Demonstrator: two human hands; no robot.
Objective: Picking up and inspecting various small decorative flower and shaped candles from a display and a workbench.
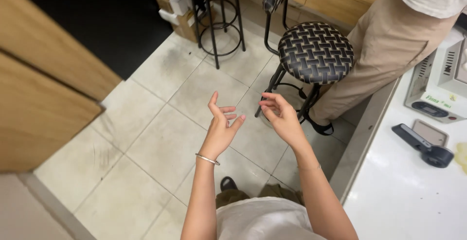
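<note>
Bare and open, your left hand [220, 129] and right hand [281, 118] hold nothing; the black woven round stool [315, 51] stands just beyond your right hand.

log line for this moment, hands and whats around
left hand: raised, open, empty | right hand: raised, fingers curled, empty | near: woven stool, tile floor | another person by white counter

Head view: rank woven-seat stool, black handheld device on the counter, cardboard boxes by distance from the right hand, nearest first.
From the right hand:
1. Woven-seat stool, just above and right of the hand in the picture, its legs right behind the fingers.
2. Black handheld device, far right on the white counter.
3. Cardboard boxes, top left by the far stool.

Device and boxes are fairly close to call.
</note>
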